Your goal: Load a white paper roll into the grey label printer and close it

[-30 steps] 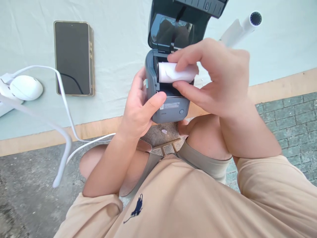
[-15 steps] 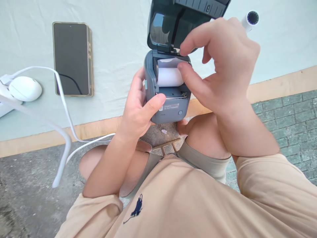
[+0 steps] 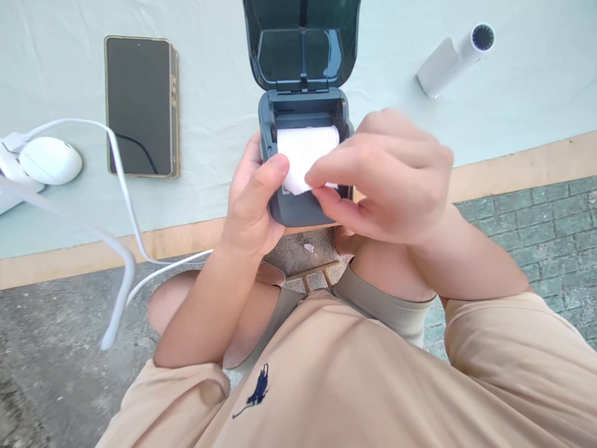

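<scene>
Seated in a tan shirt (image 3: 354,386), I held a dark printer (image 3: 301,214) by its left side, its front jutting past the table's near edge; whether the table bore any of its weight, I could not tell. My left hand (image 3: 254,205) was half open around it, the thumb laid over the front left corner, beside the paper (image 3: 305,146), and the fingers mostly hidden behind the body. My right hand (image 3: 396,177) pinched the paper's front edge between thumb and forefinger, the other fingers curled in behind. The white sheet lay over the printer's open bay and down onto its front. Behind, the lid (image 3: 303,43) stood raised on its hinge. To the left, a white cord (image 3: 121,298) hung in the foreground, with a white case (image 3: 50,160) and a dark-screened phone (image 3: 138,106) beyond. Far right on the pale cloth (image 3: 224,93) lay a white roll (image 3: 450,62), its dark core facing up.
</scene>
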